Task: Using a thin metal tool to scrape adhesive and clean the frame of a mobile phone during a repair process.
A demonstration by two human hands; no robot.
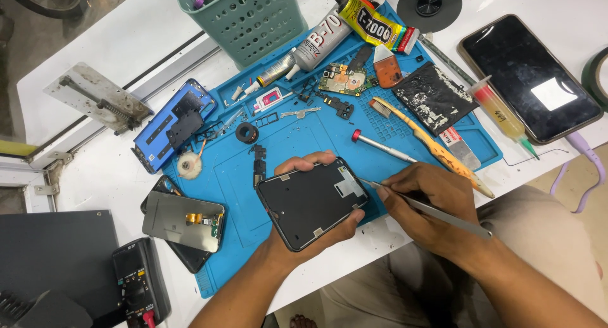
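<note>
My left hand (297,236) cradles a black phone frame (312,201) from below, with fingers curled over its far and right edges, above the blue repair mat (297,128). In my right hand (430,204) I grip metal tweezers (437,212). Their tip touches the frame's right edge near a grey patch (349,185). A small screwdriver with a red cap (383,145) lies on the mat just beyond my right hand, beside an orange toothbrush (430,144).
On the mat lie a circuit board (342,80), glue tubes (316,46), small screws and brackets. A green basket (244,18) stands behind. A blue phone shell (172,122), a detached screen (182,221), a multimeter (139,283), a syringe (503,113) and a dark phone (529,75) surround it.
</note>
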